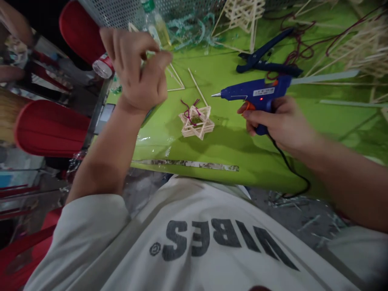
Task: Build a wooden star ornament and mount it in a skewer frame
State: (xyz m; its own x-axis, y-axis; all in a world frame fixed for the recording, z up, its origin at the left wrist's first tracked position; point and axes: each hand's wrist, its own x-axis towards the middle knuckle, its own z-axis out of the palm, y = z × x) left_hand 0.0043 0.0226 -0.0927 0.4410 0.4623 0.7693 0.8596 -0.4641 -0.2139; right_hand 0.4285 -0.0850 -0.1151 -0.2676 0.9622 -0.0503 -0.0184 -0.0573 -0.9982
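My right hand (280, 121) is wrapped round the handle of a blue glue gun (247, 92), its fingers at the orange trigger. The metal nozzle points left, a small red light glows on the body, and a pale glue stick (325, 77) sticks out of the back. Raised over the table's left part, my left hand (139, 70) is closed, thumb and forefinger close together; whatever it may pinch is too small to make out. Between the hands, a star made of layered thin wooden sticks (197, 128) lies on the green table, a purple string (190, 115) on it.
Blue cutting pliers (260, 58) lie behind the glue gun. More stick frames (244, 16) and dark red string are at the back. A bottle (157, 26) stands back left, and a patterned strip (194, 163) lies along the front edge. Red chairs (51, 127) are at left.
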